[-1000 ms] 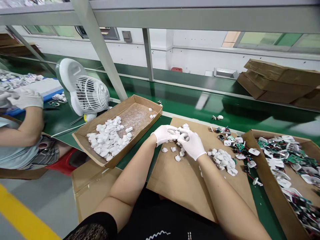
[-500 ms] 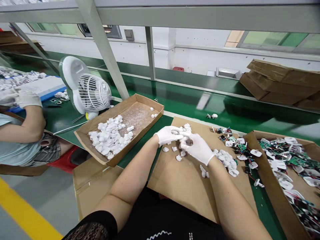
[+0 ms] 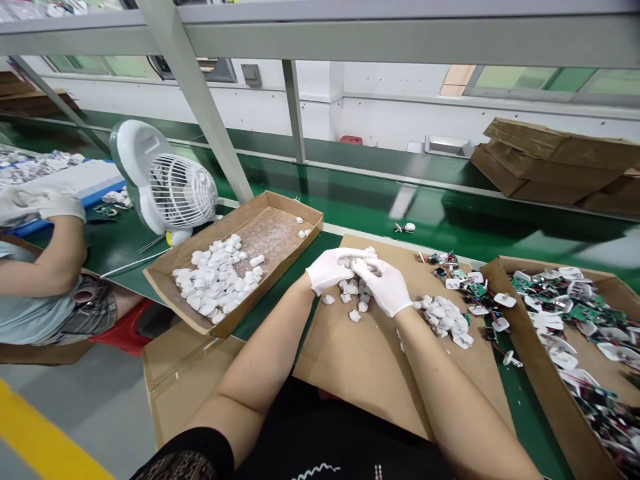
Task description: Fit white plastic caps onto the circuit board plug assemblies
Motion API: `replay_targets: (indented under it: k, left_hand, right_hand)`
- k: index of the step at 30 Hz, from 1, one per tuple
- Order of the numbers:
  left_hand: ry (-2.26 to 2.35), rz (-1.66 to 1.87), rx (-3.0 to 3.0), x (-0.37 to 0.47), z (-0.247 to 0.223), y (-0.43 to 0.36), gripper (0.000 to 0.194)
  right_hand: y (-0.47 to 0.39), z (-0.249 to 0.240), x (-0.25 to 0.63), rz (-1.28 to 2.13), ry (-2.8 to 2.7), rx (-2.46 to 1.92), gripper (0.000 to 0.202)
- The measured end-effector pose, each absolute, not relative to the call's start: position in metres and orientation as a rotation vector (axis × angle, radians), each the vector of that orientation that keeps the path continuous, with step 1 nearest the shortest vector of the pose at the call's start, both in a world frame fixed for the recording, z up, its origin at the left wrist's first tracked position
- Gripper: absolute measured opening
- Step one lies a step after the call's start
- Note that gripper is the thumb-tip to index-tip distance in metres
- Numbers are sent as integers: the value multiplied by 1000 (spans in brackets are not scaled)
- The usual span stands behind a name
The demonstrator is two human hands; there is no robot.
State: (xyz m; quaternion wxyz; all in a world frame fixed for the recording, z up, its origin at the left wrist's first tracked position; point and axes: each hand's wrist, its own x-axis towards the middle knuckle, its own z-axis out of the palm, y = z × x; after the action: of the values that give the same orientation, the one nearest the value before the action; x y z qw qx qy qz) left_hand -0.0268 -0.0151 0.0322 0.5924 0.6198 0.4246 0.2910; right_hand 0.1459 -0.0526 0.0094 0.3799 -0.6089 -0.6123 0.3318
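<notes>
My left hand (image 3: pixel 330 269) and my right hand (image 3: pixel 387 288), both in white gloves, meet above a flat cardboard sheet (image 3: pixel 360 367). Their fingers are closed and touch at the tips; whatever is between them is too small and hidden to make out. Just below lie several loose small white plastic pieces (image 3: pixel 355 315), partly covered by the gloves. A heap of similar white pieces (image 3: pixel 443 315) sits right of my right wrist. Beyond it are small circuit boards with wires and white caps (image 3: pixel 477 291).
Left of the sheet, a shallow cardboard tray (image 3: pixel 270 230) holds many white pieces. On the right, a cardboard box (image 3: pixel 523 347) contains wired boards. A white fan (image 3: pixel 175 187) stands behind the tray. At far left, a co-worker's gloved hands (image 3: pixel 55 203) work. A metal post (image 3: pixel 200 100) rises behind.
My hands have come closer together, the right one shifting left and turning over the pieces. The whole view has shifted slightly. Gripped contents remain indistinct.
</notes>
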Motion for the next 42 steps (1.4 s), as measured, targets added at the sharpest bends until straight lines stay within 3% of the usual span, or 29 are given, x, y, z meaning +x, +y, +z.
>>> replay_targets:
  k: [4,10,17,21,25,31,42]
  left_hand:
    - [1173,845,1461,-22,26,-11,37]
    - [1101,752,1503,-17,18,-9,52]
    - [1163,706,1588,-21,16,-6,26]
    - [1152,601,1651,-24,22,-7,30]
    - [1282,728,1679,-24,16,-3,26]
    - [1500,825,1732,-14,-9,8,52]
    - [1304,829,1696,-5,-25,19,57]
  right_hand:
    - [-45,-2,150,775,-1455,-1556,33]
    - [-43,-5,152,772,-1452,-1573,32]
    - [-46,-3,153,714,-1594,-1649,33]
    - [-50,0,159,662,-1685,-1662,32]
    - [-46,1,160,523,-1642,-1735,35]
    - [-29,-8,144,480,-1615,-1847,64]
    - [-15,-30,160,714,-1294,-1644,35]
